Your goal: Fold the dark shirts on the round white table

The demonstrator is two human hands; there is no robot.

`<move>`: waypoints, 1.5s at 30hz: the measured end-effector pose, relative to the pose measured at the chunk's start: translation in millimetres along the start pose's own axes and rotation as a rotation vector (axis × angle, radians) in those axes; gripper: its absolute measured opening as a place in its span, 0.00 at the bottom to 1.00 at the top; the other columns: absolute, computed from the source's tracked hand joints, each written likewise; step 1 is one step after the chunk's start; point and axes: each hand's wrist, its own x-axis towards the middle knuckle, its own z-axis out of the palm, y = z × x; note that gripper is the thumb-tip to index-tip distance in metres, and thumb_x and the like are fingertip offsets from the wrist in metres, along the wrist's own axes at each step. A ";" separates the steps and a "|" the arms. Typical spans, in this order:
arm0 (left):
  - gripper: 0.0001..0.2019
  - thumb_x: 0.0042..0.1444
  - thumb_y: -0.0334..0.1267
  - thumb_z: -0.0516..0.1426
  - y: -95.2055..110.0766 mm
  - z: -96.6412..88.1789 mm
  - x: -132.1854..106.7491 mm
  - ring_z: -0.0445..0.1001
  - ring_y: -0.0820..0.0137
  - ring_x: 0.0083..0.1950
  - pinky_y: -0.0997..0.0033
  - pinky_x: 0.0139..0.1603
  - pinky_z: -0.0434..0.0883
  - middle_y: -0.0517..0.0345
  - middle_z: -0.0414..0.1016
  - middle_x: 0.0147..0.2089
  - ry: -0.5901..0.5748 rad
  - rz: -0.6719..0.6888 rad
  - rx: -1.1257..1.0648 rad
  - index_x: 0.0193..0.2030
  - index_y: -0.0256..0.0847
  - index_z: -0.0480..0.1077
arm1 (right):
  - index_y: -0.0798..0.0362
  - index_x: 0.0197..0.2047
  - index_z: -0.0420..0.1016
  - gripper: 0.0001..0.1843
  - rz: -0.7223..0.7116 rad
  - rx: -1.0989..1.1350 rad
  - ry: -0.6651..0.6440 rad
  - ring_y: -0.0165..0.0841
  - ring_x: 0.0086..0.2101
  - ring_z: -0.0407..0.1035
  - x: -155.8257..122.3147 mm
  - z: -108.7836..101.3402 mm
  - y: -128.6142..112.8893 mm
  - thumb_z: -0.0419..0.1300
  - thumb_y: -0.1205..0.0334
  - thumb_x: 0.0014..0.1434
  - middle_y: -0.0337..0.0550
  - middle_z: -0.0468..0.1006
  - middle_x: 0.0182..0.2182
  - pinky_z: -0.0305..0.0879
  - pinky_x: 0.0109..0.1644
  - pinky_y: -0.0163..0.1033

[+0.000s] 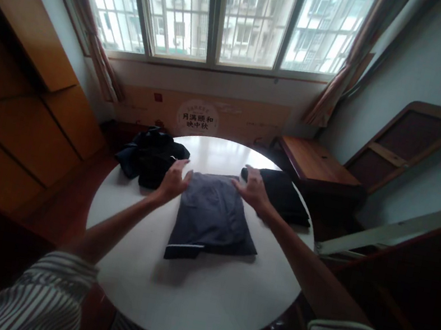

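A folded dark grey garment (214, 215) lies in the middle of the round white table (187, 307), with a thin white stripe along its near left edge. My left hand (173, 184) is at the garment's far left corner, thumb and fingers apart. At the far right corner is my right hand (254, 189), its thumb over the fabric edge and its other fingers spread away from it. Neither hand visibly grips the cloth. Just right of my right hand sits a folded black garment (285, 196). Beyond my left hand is a loose heap of dark clothes (151, 156).
A window (218, 17) with bars outside and curtains is ahead, above a banner-like panel (250, 116). To the right of the table stand a low wooden table (319, 159) and a wooden-framed piece (404, 140). Wooden cabinets (14, 123) line the left side.
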 end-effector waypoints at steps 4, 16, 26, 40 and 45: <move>0.12 0.69 0.39 0.50 20.3 5.8 -88.0 0.74 0.65 0.47 0.64 0.52 0.72 0.50 0.76 0.45 -0.478 0.360 0.159 0.45 0.39 0.74 | 0.61 0.54 0.71 0.22 -0.003 -0.132 -0.306 0.40 0.35 0.74 -45.4 13.9 18.6 0.63 0.59 0.60 0.48 0.78 0.31 0.68 0.43 0.41; 0.08 0.62 0.27 0.53 66.3 34.2 -121.0 0.72 0.61 0.43 0.63 0.43 0.71 0.48 0.73 0.44 -0.801 0.556 0.696 0.46 0.33 0.71 | 0.58 0.58 0.63 0.25 0.009 0.232 -0.396 0.29 0.22 0.61 -62.6 4.8 30.0 0.60 0.62 0.58 0.27 0.63 0.19 0.57 0.29 0.33; 0.17 0.65 0.28 0.49 85.3 58.2 -116.3 0.73 0.59 0.45 0.63 0.38 0.73 0.45 0.72 0.47 -0.718 0.678 0.697 0.60 0.31 0.65 | 0.57 0.59 0.66 0.24 0.195 -0.186 -0.355 0.38 0.41 0.76 1.0 16.4 36.7 0.61 0.58 0.62 0.49 0.81 0.38 0.67 0.44 0.36; 0.18 0.68 0.32 0.48 78.8 45.3 -138.0 0.72 0.61 0.44 0.63 0.42 0.76 0.45 0.72 0.45 -0.724 0.720 0.575 0.62 0.30 0.63 | 0.61 0.56 0.74 0.19 0.052 -0.357 -0.257 0.55 0.55 0.66 43.1 60.2 12.9 0.51 0.70 0.64 0.70 0.69 0.56 0.65 0.55 0.54; 0.19 0.66 0.26 0.48 56.2 -19.5 -160.9 0.74 0.62 0.47 0.60 0.47 0.77 0.44 0.74 0.49 -0.510 0.543 0.496 0.62 0.33 0.65 | 0.57 0.47 0.82 0.13 -0.142 -0.213 -0.433 0.40 0.49 0.71 72.0 92.5 -14.3 0.57 0.65 0.64 0.54 0.78 0.48 0.64 0.55 0.38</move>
